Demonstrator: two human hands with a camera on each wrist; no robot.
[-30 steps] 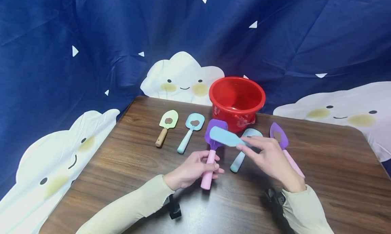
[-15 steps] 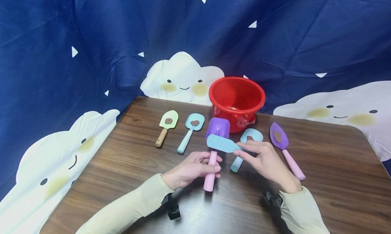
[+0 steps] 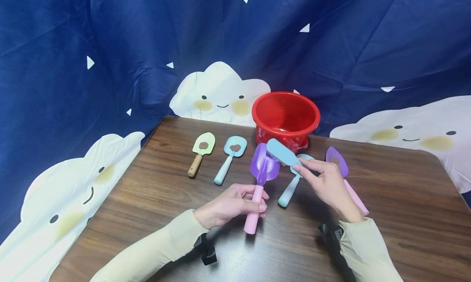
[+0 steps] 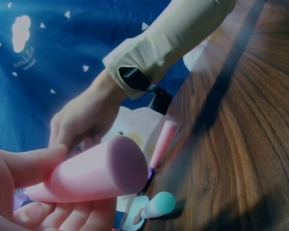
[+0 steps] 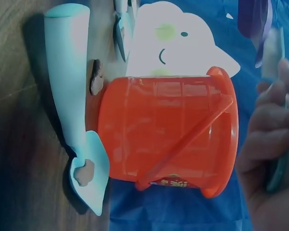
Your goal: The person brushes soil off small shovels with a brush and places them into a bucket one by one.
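Your left grip [image 3: 229,205] clasps the purple shovel [image 3: 270,166]; your right grip [image 3: 328,187], pinching the brush [image 3: 281,152], shifts to its edge, likely mid-brushing.

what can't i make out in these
Head: lower front of the red bucket, partly behind the held purple shovel and brush.
Head: blade of the right blue shovel, partly behind the brush.
Right wrist: held purple shovel, cut off by the top edge.
Right wrist: brush, blurred.

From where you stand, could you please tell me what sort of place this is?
Probably an indoor play corner: a blue cloth with smiling clouds hangs behind a table bearing a bucket and shovels.
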